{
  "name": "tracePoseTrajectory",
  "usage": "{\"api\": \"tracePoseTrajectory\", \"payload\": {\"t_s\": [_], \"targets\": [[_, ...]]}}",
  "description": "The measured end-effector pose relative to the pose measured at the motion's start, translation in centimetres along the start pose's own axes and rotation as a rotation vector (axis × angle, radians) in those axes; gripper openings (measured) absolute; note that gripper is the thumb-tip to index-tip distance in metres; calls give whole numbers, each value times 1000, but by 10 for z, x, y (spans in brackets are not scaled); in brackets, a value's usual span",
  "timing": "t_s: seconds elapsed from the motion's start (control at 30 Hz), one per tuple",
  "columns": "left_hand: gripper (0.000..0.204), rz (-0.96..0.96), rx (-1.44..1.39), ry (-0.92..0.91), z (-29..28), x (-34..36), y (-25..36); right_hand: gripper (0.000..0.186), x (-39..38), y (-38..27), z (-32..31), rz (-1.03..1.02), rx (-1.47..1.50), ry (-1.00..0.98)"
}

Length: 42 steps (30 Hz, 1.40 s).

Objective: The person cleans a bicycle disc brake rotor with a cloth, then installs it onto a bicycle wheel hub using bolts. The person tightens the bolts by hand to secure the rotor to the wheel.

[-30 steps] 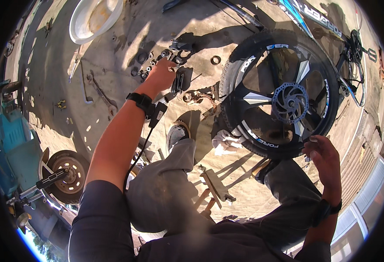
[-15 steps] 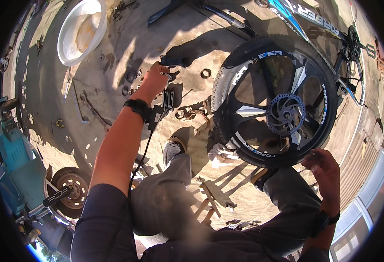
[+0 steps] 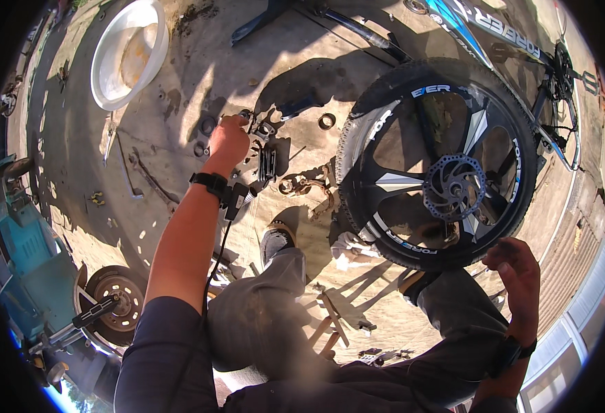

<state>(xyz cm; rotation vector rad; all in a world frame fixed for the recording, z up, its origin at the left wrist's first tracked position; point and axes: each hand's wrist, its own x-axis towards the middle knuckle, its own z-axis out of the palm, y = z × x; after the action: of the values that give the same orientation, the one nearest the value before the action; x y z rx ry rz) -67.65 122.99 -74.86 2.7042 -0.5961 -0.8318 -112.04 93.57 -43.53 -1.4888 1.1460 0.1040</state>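
The left arm (image 3: 183, 241) is being held outstretched to the left of the wheel (image 3: 457, 186), with the left hand (image 3: 229, 143) being held back upward and its fingers (image 3: 236, 124) being bent. The right hand (image 3: 516, 268) is being held curled near the wheel's lower right edge.

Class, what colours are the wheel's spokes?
The spokes are black, some with silvery-white faces; best seen in the head view.

Wheel rim (image 3: 416, 246): white lettering (image 3: 430, 90) with blue accents, repeated around it. Blue-and-dark bike frame (image 3: 459, 33): large white lettering along it.
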Motion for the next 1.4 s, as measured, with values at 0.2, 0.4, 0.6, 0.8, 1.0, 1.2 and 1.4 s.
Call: {"api": "tracePoseTrajectory", "payload": {"t_s": [0.2,0.4,0.6,0.8,1.0,1.2,1.4], "targets": [[29,247,40,-7,15,-17,21,49,2,2,4,-5,-28,27],[24,253,21,-53,24,-26,19,46,5,3,4,5,-4,5],[26,287,58,-48,33,-46,10,42,6,2,0,10,29,-27],[19,281,10,-21,29,-66,17,43,7,5,-1,9,38,-38],[19,431,-43,81,25,-96,17,43,6,6,0,10,54,-38],[15,449,-145,-135,34,-136,15,43,6,8,2,16,50,-54],[15,343,-142,67,36,-132,-18,42,6,10,5,31,24,-51]]}}
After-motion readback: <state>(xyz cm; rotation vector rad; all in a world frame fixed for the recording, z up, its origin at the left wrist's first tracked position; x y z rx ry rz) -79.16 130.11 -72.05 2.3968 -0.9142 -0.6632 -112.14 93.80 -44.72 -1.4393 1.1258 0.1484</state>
